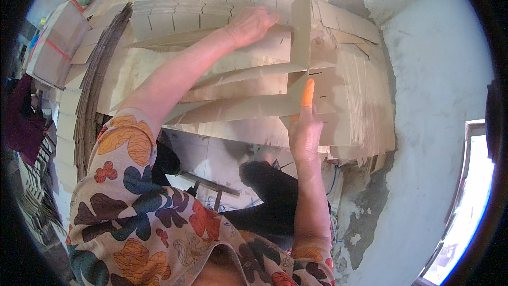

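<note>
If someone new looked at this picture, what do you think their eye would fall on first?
Probably the bright orange finger cover on the right hand, right of centre, where that hand holds an upright cardboard strip. The flower-patterned shirt filling the lower left likely comes next, then the bare left hand near the stacked slotted cardboard at the top.

Room between cardboard strips (narrow); upright divider bars right end.
</note>
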Demonstrator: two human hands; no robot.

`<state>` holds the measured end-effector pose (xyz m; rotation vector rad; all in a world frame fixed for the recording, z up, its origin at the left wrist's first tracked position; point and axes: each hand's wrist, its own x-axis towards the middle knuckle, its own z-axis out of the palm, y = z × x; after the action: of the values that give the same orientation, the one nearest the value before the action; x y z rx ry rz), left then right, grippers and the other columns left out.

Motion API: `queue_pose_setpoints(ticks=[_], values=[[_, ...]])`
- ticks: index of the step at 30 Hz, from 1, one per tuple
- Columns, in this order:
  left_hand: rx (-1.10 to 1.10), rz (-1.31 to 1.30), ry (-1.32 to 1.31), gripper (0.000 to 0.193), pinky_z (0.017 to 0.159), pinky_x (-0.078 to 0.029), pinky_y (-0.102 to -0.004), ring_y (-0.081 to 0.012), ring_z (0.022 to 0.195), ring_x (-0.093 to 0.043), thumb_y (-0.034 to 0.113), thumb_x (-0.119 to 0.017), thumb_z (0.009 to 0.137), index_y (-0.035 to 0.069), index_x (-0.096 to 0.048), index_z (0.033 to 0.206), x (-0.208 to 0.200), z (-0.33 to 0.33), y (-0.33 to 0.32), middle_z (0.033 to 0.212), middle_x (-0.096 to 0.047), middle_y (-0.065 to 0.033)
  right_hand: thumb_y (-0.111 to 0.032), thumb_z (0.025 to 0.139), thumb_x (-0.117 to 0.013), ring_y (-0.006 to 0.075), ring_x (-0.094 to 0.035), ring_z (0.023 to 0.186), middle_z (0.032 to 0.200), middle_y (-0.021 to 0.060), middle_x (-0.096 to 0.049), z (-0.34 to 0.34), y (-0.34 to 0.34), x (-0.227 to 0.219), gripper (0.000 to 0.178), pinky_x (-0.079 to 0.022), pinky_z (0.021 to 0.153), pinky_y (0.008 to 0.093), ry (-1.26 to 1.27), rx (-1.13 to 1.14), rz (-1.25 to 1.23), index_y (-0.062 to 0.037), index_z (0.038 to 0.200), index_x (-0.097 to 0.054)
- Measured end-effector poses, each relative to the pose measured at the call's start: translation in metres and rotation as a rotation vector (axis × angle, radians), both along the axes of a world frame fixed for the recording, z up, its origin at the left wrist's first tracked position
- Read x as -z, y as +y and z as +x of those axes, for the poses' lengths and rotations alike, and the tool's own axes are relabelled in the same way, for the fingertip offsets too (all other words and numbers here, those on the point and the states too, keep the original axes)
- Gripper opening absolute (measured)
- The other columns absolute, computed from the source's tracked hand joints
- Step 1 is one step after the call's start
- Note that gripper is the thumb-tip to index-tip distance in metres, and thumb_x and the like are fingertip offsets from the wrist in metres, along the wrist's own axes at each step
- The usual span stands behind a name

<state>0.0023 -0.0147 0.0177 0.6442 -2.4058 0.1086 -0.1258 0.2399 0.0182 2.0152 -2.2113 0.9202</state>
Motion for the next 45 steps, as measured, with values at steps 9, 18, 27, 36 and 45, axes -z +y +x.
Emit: queue_pose_setpoints(ticks=[9,18,27,36,45], values=[[0.135,0.215,0.024,0.008,0.062,-0.046,-0.0426,-0.0305,0.072,-0.058,0.01,-0.063,0.075,0.007,-0.058,0.08,-0.02,0.007,0.038,0.068,-0.057,-0.0119,0.003,0.068,-0.058,0.0356,-0.06,0.059,0.086,0.0235,-0.058,0.0,0.022,0.0,0.081,-0.051,0.053,0.0419,0.095,0.003,0.193,-0.0014,0.14,-0.022],[0.088,0.491,-0.238,0.017,0.065,-0.045,-0.0424,-0.0325,0.077,-0.059,0.012,-0.066,0.073,0.004,-0.058,0.085,0.014,0.02,0.06,0.079,-0.061,-0.0149,0.009,0.071,-0.047,0.0384,-0.06,0.074,0.082,0.0223,-0.059,0.009,0.039,-0.004,0.062,-0.048,0.061,0.0456,0.145,-0.056,0.266,-0.0018,0.132,-0.039],[-0.006,0.679,-0.137,0.046,0.072,-0.047,-0.0373,-0.0267,0.083,-0.061,0.027,-0.076,0.068,0.005,-0.059,0.105,0.014,0.065,0.048,0.092,-0.063,-0.013,0.0,0.074,-0.054,0.0323,-0.064,0.072,0.082,0.0183,-0.059,-0.031,0.028,0.019,0.057,-0.052,0.06,0.0404,0.404,-0.02,0.346,-0.0046,0.13,-0.043],[-0.213,0.569,0.062,0.051,0.084,-0.046,-0.0371,-0.0275,0.097,-0.06,0.033,-0.071,0.075,0.003,-0.057,0.114,-0.009,0.143,0.091,0.104,-0.063,-0.016,-0.028,0.073,-0.071,0.0325,-0.052,0.103,0.105,0.014,-0.057,-0.128,0.032,0.021,0.047,-0.044,0.082,0.0427,0.368,0.621,0.035,-0.0069,0.113,-0.056],[-0.277,0.462,0.175,0.043,0.079,-0.049,-0.0315,-0.02,0.09,-0.063,0.018,-0.076,0.072,0.006,-0.06,0.11,-0.019,0.178,0.161,0.095,-0.065,-0.0104,-0.031,0.067,-0.076,0.0281,-0.044,0.113,0.116,0.009,-0.051,-0.134,0.028,0.056,0.055,-0.036,0.088,0.0515,0.37,0.749,0.357,-0.0068,0.111,-0.053]])
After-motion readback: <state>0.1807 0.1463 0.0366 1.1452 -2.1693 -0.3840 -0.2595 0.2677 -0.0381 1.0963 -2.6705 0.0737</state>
